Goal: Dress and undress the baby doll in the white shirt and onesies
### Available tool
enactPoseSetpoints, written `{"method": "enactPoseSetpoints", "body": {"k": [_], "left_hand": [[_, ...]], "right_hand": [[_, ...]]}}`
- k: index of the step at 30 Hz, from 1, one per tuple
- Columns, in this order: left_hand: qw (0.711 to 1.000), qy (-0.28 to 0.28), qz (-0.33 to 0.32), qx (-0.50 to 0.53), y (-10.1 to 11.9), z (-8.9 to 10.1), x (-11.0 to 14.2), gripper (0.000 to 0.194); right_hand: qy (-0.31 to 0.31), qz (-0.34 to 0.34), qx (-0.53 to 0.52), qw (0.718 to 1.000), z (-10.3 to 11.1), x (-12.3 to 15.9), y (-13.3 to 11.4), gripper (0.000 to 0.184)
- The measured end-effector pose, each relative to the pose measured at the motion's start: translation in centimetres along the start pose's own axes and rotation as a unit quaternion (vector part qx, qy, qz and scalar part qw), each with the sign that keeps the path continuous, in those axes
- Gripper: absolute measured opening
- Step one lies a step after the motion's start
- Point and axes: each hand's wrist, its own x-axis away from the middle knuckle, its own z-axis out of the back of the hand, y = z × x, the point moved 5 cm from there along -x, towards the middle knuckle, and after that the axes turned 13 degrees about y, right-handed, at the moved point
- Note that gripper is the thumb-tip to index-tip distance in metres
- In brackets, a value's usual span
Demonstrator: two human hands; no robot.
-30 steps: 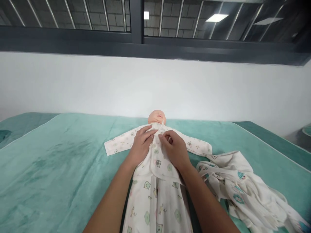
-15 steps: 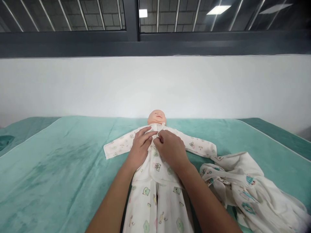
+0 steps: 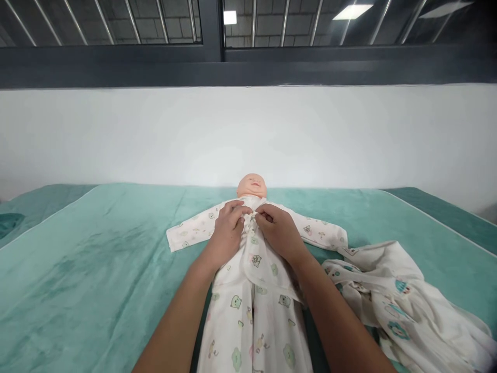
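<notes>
A baby doll (image 3: 252, 185) lies on its back, head toward the wall. It wears a white printed baby shirt (image 3: 256, 264) with the sleeves spread out, and matching printed trousers (image 3: 235, 331). My left hand (image 3: 228, 230) rests on the upper chest with thumb and forefinger pinched at a thin white tie (image 3: 253, 211). From the other side my right hand (image 3: 280, 230) pinches the same tie between thumb and forefinger. The fingertips nearly meet just below the doll's neck. Cloth is gathered in small creases beneath them. My fingers partly hide the tie.
A crumpled white cloth with teal prints (image 3: 415, 305) lies at the right, touching the doll's sleeve end. Green plush cover (image 3: 97, 280) spreads beneath everything. Behind stands a white wall (image 3: 155, 134) under a dark window frame (image 3: 116, 67).
My right hand has shifted slightly right and up, and its fingers have straightened somewhat. The loose white loop near the neck no longer stands up. My left hand stays nearly in place.
</notes>
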Motion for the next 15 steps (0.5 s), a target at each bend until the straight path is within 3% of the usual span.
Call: {"method": "enactPoseSetpoints", "body": {"k": [6, 11, 13, 15], "left_hand": [[0.999, 0.042, 0.011, 0.026, -0.4, 0.0, 0.1, 0.028], [0.991, 0.082, 0.009, 0.108, -0.5, 0.6, 0.4, 0.024], [0.989, 0.068, 0.023, 0.126, -0.5, 1.0, 0.5, 0.023], [0.992, 0.017, 0.031, 0.118, -0.4, 1.3, 0.7, 0.020]], "right_hand": [[0.025, -0.034, -0.003, 0.999, 0.0, 0.1, 0.3, 0.017], [0.055, -0.055, 0.004, 0.997, 0.9, 0.5, -0.1, 0.021], [0.052, -0.051, 0.028, 0.997, 1.5, 0.8, -0.5, 0.025], [0.050, -0.049, 0.067, 0.995, 2.2, 1.3, -1.0, 0.027]]}}
